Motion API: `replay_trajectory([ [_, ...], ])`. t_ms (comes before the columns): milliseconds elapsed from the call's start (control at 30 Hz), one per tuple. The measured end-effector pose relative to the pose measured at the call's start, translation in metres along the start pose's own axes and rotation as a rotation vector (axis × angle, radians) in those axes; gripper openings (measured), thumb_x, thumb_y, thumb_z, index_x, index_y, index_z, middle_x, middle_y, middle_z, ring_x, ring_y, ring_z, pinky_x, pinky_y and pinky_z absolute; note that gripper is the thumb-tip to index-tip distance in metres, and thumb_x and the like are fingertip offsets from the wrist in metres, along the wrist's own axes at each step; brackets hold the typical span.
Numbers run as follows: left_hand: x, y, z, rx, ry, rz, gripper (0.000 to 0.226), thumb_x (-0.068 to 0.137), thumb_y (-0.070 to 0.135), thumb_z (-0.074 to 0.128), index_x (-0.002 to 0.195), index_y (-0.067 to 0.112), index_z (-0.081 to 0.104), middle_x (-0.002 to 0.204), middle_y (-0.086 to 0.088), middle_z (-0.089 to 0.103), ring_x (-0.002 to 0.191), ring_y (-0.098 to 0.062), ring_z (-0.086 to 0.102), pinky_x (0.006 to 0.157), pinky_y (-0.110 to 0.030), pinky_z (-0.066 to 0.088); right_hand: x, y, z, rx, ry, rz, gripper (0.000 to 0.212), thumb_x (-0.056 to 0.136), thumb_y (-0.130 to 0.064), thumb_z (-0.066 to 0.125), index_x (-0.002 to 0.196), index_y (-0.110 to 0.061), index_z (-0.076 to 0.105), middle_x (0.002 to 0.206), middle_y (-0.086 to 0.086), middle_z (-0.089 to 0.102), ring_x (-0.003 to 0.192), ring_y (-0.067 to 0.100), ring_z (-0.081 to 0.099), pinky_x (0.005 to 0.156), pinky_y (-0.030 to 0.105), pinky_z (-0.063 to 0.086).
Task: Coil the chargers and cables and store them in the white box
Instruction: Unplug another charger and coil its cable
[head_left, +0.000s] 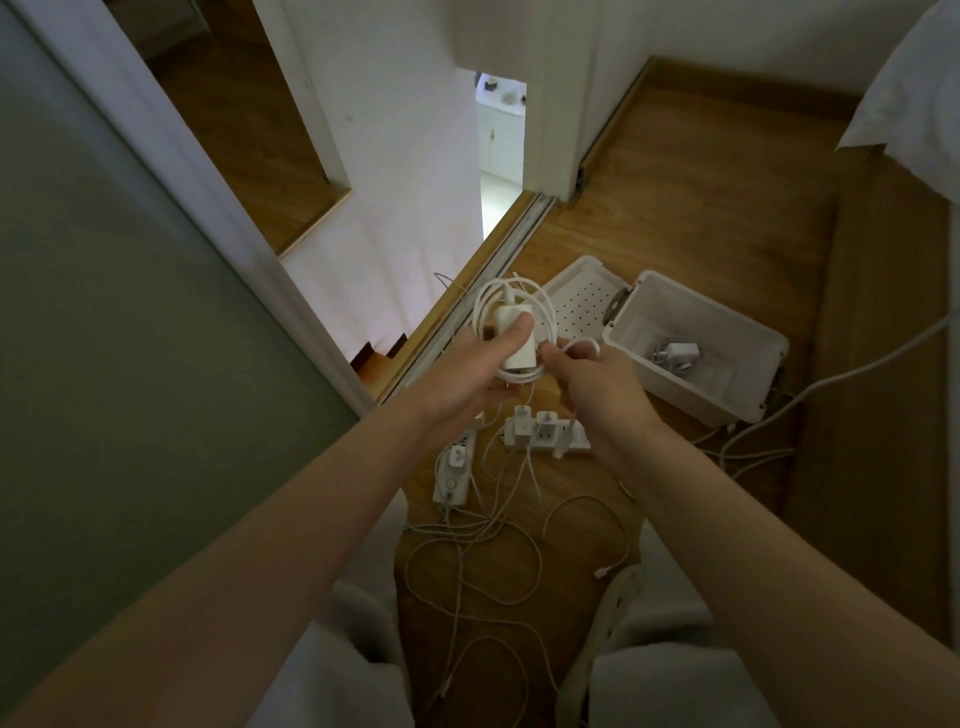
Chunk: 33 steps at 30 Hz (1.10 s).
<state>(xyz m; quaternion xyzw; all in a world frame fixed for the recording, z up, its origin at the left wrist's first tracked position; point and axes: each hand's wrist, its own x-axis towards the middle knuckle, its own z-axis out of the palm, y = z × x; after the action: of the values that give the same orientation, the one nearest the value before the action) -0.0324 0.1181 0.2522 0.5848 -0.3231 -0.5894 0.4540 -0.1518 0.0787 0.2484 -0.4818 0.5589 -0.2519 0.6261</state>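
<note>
At the centre of the frame the person is winding a white cable (511, 291) into loops around a white charger (517, 338) held above the floor (727, 218). The left hand (483, 374) is closing around the charger block, its thumb pressing across the front face and pinning the finished loops against it. The right hand (597, 395) is pinching the free end of the cable between thumb and fingertips, just right of the block, with a small loop showing above the fingers.

To finish this step well, the person probably needs to keep the thumb firm on the existing turns while the right hand is leading the tail around, matching each new loop to the earlier ones so the bundle stays flat. Tucking the end under a turn would likely stop it springing open.

The white box (769, 345) is sitting open on the floor at right of centre, its perforated lid (576, 306) lying beside it, with one coiled charger (675, 356) already inside. Below the hands, two power strips (454, 467) and a tangle of loose cables (478, 566) are still lying on the floor, with adapters plugged in, so much of the task appears to remain.
</note>
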Motion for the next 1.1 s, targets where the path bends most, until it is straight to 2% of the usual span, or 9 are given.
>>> replay_trajectory([
  [167, 0.002, -0.005, -0.001, 0.056, 0.031, 0.052, 0.038, 0.094, 0.031, 0.05, 0.127, 0.012, 0.051, 0.117, -0.01, 0.063, 0.107, -0.022, 0.063, 0.081, -0.032, 0.056, -0.001, 0.004, 0.0, -0.013, -0.081, -0.013, 0.014, 0.092, -0.02, 0.055, 0.092, -0.011, 0.066, 0.073, 0.001, 0.061, 0.061, 0.008, 0.047, 0.058, 0.023, 0.037],
  [267, 0.005, -0.001, -0.007, 0.068, -0.011, 0.05, 0.044, 0.095, 0.032, 0.048, 0.133, 0.012, 0.042, 0.121, -0.012, 0.06, 0.106, -0.021, 0.063, 0.079, -0.032, 0.057, 0.0, 0.001, -0.004, -0.008, -0.136, -0.043, 0.014, 0.092, -0.021, 0.056, 0.089, -0.011, 0.065, 0.053, -0.014, 0.056, 0.048, -0.001, 0.046, 0.053, 0.018, 0.034],
  [333, 0.005, 0.001, -0.01, 0.097, -0.028, 0.031, 0.045, 0.095, 0.032, 0.047, 0.135, 0.013, 0.039, 0.121, -0.012, 0.059, 0.104, -0.022, 0.064, 0.078, -0.034, 0.057, 0.0, -0.001, -0.007, -0.048, -0.147, -0.085, 0.017, 0.092, -0.022, 0.056, 0.09, -0.009, 0.065, 0.052, -0.012, 0.053, 0.047, 0.0, 0.043, 0.052, 0.017, 0.034],
  [467, 0.007, -0.002, -0.011, 0.325, 0.077, 0.004, 0.051, 0.094, 0.034, 0.051, 0.132, 0.011, 0.027, 0.111, -0.007, 0.053, 0.087, -0.019, 0.065, 0.063, -0.031, 0.059, 0.002, 0.001, -0.009, -0.374, -0.112, -0.214, 0.025, 0.095, -0.027, 0.049, 0.097, -0.009, 0.066, 0.081, 0.003, 0.062, 0.064, 0.015, 0.051, 0.058, 0.021, 0.038],
  [667, 0.013, -0.009, -0.021, 0.457, 0.214, 0.018, 0.048, 0.094, 0.036, 0.05, 0.128, 0.011, 0.028, 0.092, -0.003, 0.052, 0.063, -0.01, 0.053, 0.042, -0.015, 0.044, 0.01, 0.001, -0.027, -0.63, -0.16, -0.307, 0.015, 0.094, -0.02, 0.053, 0.101, -0.012, 0.063, 0.072, -0.006, 0.052, 0.058, 0.003, 0.043, 0.046, 0.006, 0.036],
  [767, 0.016, -0.008, -0.03, 0.453, 0.24, 0.008, 0.046, 0.093, 0.039, 0.05, 0.126, 0.011, 0.034, 0.086, -0.005, 0.053, 0.058, -0.01, 0.051, 0.042, -0.017, 0.044, 0.016, 0.008, -0.035, -0.989, -0.032, -0.44, 0.018, 0.091, -0.021, 0.057, 0.102, -0.013, 0.068, 0.085, -0.004, 0.048, 0.084, 0.011, 0.049, 0.076, 0.018, 0.043],
  [833, 0.016, -0.008, -0.031, 0.436, 0.213, -0.003, 0.045, 0.092, 0.04, 0.05, 0.124, 0.009, 0.039, 0.082, -0.007, 0.054, 0.057, -0.011, 0.051, 0.044, -0.019, 0.045, 0.017, 0.01, -0.037, -1.092, 0.087, -0.489, 0.021, 0.092, -0.025, 0.054, 0.102, -0.013, 0.069, 0.092, 0.0, 0.048, 0.092, 0.016, 0.049, 0.08, 0.029, 0.042],
  [967, 0.01, -0.006, -0.022, 0.442, 0.082, -0.044, 0.037, 0.095, 0.039, 0.046, 0.12, 0.013, 0.04, 0.084, -0.007, 0.053, 0.059, -0.011, 0.049, 0.047, -0.02, 0.043, 0.017, 0.013, -0.038, -0.89, 0.064, -0.382, 0.023, 0.095, -0.018, 0.048, 0.102, -0.005, 0.066, 0.087, 0.008, 0.064, 0.073, 0.017, 0.06, 0.061, 0.025, 0.046],
  [1100, 0.007, -0.011, -0.015, 0.512, -0.021, -0.111, 0.043, 0.094, 0.041, 0.047, 0.125, 0.013, 0.037, 0.088, -0.012, 0.057, 0.063, -0.015, 0.051, 0.051, -0.023, 0.044, 0.023, 0.004, -0.038, -0.242, -0.051, -0.021, 0.029, 0.09, 0.007, 0.044, 0.114, -0.001, 0.06, 0.105, 0.013, 0.064, 0.094, 0.022, 0.064, 0.08, 0.029, 0.054],
])
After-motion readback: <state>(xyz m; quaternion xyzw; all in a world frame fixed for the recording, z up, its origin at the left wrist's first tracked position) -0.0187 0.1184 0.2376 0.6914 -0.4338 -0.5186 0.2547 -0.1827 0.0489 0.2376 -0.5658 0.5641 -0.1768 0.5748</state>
